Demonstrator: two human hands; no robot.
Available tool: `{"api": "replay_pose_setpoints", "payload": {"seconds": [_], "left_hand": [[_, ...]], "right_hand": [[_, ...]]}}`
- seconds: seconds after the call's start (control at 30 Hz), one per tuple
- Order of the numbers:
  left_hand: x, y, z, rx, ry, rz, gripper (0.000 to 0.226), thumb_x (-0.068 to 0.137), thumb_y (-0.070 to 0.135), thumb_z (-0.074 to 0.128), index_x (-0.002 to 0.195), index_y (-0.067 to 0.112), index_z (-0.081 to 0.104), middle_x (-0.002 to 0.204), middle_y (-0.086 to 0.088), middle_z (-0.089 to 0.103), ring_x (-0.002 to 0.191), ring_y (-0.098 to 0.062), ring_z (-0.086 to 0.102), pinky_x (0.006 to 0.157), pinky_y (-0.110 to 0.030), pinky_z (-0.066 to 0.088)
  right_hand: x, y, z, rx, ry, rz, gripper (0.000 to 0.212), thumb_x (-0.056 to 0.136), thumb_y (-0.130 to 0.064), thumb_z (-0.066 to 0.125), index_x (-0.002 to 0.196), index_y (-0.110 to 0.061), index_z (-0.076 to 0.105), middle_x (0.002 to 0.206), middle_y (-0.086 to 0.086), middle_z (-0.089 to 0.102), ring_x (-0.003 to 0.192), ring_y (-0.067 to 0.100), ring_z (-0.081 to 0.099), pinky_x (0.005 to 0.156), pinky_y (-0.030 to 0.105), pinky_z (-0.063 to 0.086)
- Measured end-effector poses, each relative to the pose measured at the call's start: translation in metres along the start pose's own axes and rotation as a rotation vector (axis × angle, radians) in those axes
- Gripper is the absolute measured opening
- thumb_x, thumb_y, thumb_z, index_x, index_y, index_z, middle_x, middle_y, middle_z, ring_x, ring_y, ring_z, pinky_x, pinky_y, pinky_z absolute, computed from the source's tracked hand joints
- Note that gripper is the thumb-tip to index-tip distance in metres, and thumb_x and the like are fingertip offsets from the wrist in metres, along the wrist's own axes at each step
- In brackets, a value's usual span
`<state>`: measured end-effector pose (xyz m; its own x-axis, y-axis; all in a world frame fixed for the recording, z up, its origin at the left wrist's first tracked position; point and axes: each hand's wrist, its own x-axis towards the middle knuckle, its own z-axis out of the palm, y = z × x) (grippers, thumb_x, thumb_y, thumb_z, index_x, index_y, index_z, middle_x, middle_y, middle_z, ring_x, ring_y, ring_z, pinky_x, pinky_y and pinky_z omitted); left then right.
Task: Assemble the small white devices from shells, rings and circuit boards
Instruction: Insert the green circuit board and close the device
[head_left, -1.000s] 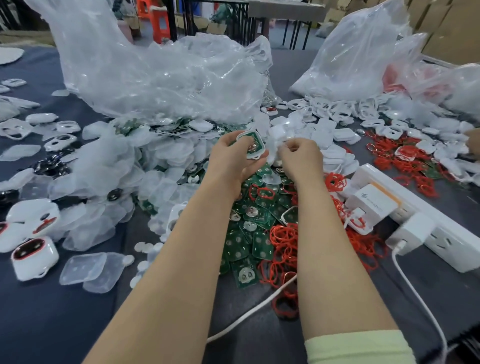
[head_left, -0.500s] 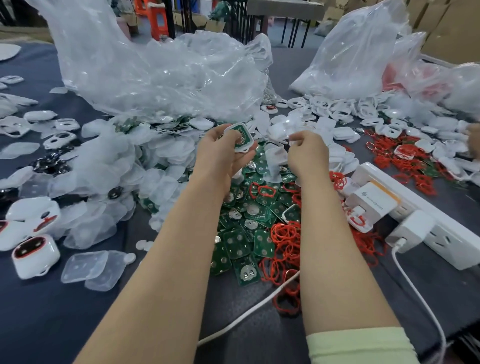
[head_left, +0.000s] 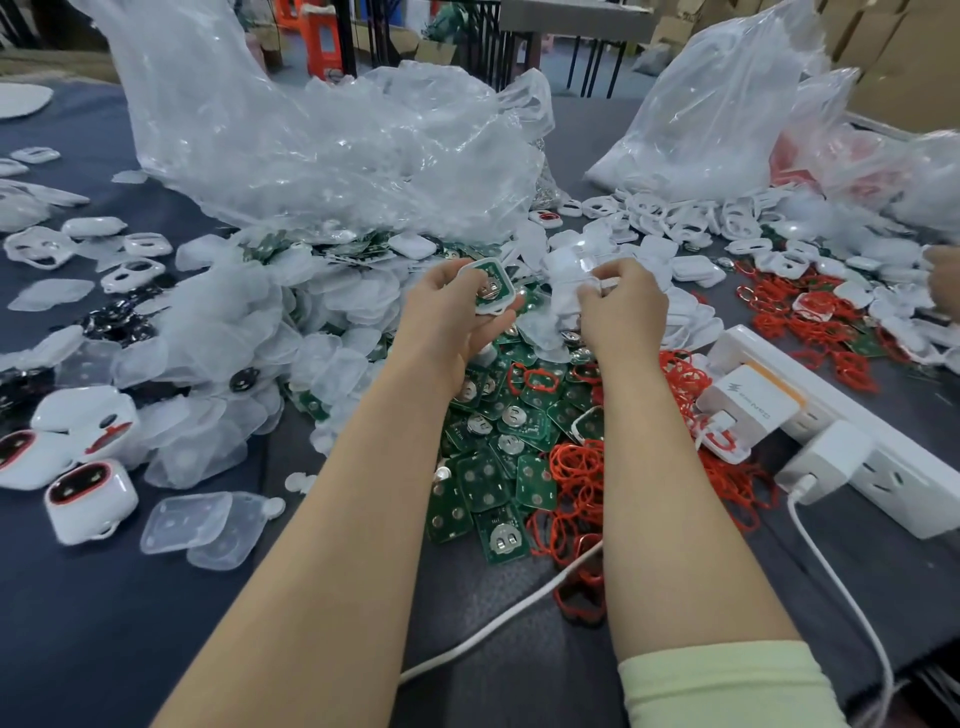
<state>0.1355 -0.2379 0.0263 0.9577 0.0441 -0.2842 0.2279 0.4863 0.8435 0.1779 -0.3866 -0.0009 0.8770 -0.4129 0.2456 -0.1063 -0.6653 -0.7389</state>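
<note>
One unit mid-build; a few finished, heaps of loose parts left.

Left hand (head_left: 441, 322) curls around a white shell (head_left: 500, 301) with a green circuit board (head_left: 488, 283) seated inside, battery clip up, held above the board pile. Right hand (head_left: 623, 312) is just beside it, fingers curled and pinching a white part (head_left: 569, 293); probably the mating shell half, but I cannot tell for sure. No red ring is visible on the held unit, so ring and closing likely remain. Finished devices (head_left: 91, 499) with red trim lie far left on the table (head_left: 156, 649), only a handful. Still unused: loose circuit boards (head_left: 488, 478), red rings (head_left: 576, 478), white shells (head_left: 685, 265), clear covers (head_left: 208, 525). By my estimate, early in the batch.
</note>
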Motion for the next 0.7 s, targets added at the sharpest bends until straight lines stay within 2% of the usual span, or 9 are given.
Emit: {"api": "replay_pose_setpoints", "payload": {"seconds": [0.1, 0.17, 0.23, 0.3, 0.37, 0.47, 0.57, 0.7], "left_hand": [[-0.004, 0.0, -0.002, -0.017, 0.005, 0.011, 0.02, 0.096, 0.001, 0.051, 0.113, 0.011, 0.051, 0.121, -0.022, 0.06, 0.074, -0.022, 0.071, 0.057, -0.023, 0.059], [-0.008, 0.0, -0.002, -0.014, 0.008, 0.016, 0.019, 0.095, 0.002, 0.052, 0.113, 0.01, 0.051, 0.124, -0.022, 0.059, 0.073, -0.022, 0.07, 0.053, -0.02, 0.057], [-0.011, -0.002, -0.001, -0.011, 0.006, 0.017, 0.02, 0.095, 0.002, 0.052, 0.113, 0.01, 0.051, 0.124, -0.023, 0.058, 0.075, -0.023, 0.07, 0.053, -0.02, 0.057], [-0.014, -0.003, -0.001, -0.011, 0.003, 0.016, 0.02, 0.095, 0.002, 0.052, 0.114, 0.01, 0.05, 0.123, -0.023, 0.059, 0.077, -0.025, 0.07, 0.056, -0.021, 0.058], [-0.018, -0.004, -0.001, -0.018, 0.0, 0.017, 0.017, 0.095, 0.001, 0.052, 0.11, 0.01, 0.052, 0.122, -0.023, 0.06, 0.078, -0.026, 0.069, 0.059, -0.023, 0.059], [-0.023, -0.004, -0.008, -0.032, 0.017, 0.022, 0.014, 0.095, 0.002, 0.053, 0.104, 0.012, 0.053, 0.12, -0.021, 0.061, 0.078, -0.025, 0.07, 0.057, -0.023, 0.059], [-0.026, 0.0, -0.024, -0.007, 0.072, 0.057, 0.015, 0.095, 0.005, 0.053, 0.108, 0.012, 0.054, 0.115, -0.019, 0.063, 0.074, -0.023, 0.071, 0.058, -0.023, 0.059], [-0.034, 0.011, -0.059, 0.01, 0.163, 0.117, 0.01, 0.098, 0.009, 0.05, 0.104, 0.014, 0.056, 0.109, -0.018, 0.065, 0.067, -0.019, 0.071, 0.058, -0.024, 0.059]], "right_hand": [[-0.006, -0.001, -0.001, -0.006, -0.087, 0.013, 0.026, 0.097, -0.018, 0.046, 0.118, -0.008, 0.057, 0.109, 0.013, 0.065, 0.097, 0.031, 0.064, 0.085, 0.036, 0.05], [-0.012, -0.003, -0.003, -0.017, -0.05, -0.021, 0.026, 0.098, -0.021, 0.045, 0.116, -0.007, 0.06, 0.11, 0.013, 0.064, 0.097, 0.027, 0.061, 0.079, 0.027, 0.043], [-0.018, -0.006, -0.008, 0.007, 0.029, -0.043, 0.027, 0.098, -0.024, 0.047, 0.117, -0.012, 0.062, 0.114, 0.013, 0.059, 0.092, 0.021, 0.054, 0.073, 0.023, 0.035], [-0.026, -0.01, -0.013, 0.051, 0.075, -0.05, 0.026, 0.097, -0.028, 0.049, 0.114, -0.017, 0.064, 0.109, 0.009, 0.06, 0.084, 0.018, 0.05, 0.07, 0.025, 0.036], [-0.035, -0.016, -0.016, 0.105, 0.057, -0.069, 0.024, 0.096, -0.031, 0.05, 0.11, -0.018, 0.066, 0.104, 0.002, 0.065, 0.084, 0.016, 0.053, 0.069, 0.027, 0.038], [-0.047, -0.032, -0.013, 0.341, -0.037, -0.042, 0.021, 0.095, -0.03, 0.054, 0.106, -0.018, 0.067, 0.104, -0.001, 0.067, 0.089, 0.014, 0.059, 0.074, 0.026, 0.041], [-0.062, -0.049, -0.006, 0.66, -0.224, 0.037, 0.011, 0.092, -0.017, 0.057, 0.097, -0.021, 0.065, 0.081, 0.001, 0.066, 0.064, 0.01, 0.056, 0.063, 0.026, 0.047], [-0.084, -0.069, 0.014, 0.944, -0.462, 0.084, 0.013, 0.093, -0.007, 0.055, 0.104, -0.013, 0.06, 0.093, 0.007, 0.061, 0.073, 0.01, 0.063, 0.069, 0.021, 0.055]]}}
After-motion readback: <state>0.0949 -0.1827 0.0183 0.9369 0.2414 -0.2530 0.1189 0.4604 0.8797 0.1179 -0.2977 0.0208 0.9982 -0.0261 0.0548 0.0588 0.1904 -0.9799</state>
